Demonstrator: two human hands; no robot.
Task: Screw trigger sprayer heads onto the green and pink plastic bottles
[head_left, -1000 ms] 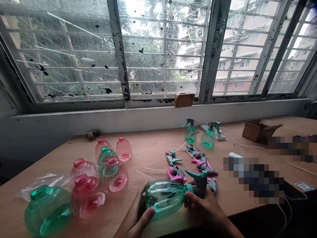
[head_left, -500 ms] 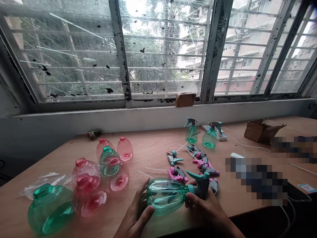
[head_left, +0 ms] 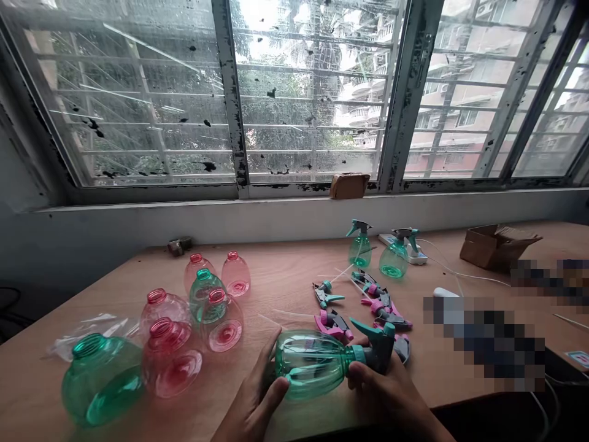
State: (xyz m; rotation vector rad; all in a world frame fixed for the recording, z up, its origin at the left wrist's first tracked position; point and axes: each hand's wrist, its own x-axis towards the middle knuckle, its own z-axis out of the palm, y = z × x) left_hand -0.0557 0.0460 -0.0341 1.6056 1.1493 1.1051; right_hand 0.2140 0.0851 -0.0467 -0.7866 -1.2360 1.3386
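A green transparent spray bottle [head_left: 313,363] lies sideways in the air between my two hands, its teal and grey trigger head [head_left: 380,345] pointing right. My left hand [head_left: 257,393] is wrapped round the bottle's base. The fingers of my right hand [head_left: 377,383] close on the collar where the trigger head meets the neck. Behind the bottle lie several loose trigger heads with dip tubes: pink-and-grey ones [head_left: 334,324] and a teal-and-grey one [head_left: 326,294]. To the left stand open pink bottles [head_left: 172,362] and open green bottles [head_left: 101,380].
Two green bottles with trigger heads [head_left: 359,248] stand at the back, near a white power strip [head_left: 416,255] with cables. An open cardboard box [head_left: 492,247] sits at back right. Clear plastic wrap [head_left: 87,334] lies left. A brown block [head_left: 350,186] rests on the window sill.
The view has shifted slightly, so the table things appear a little further right. Both hands keep their grip on the spray bottle, with hardly any other change.
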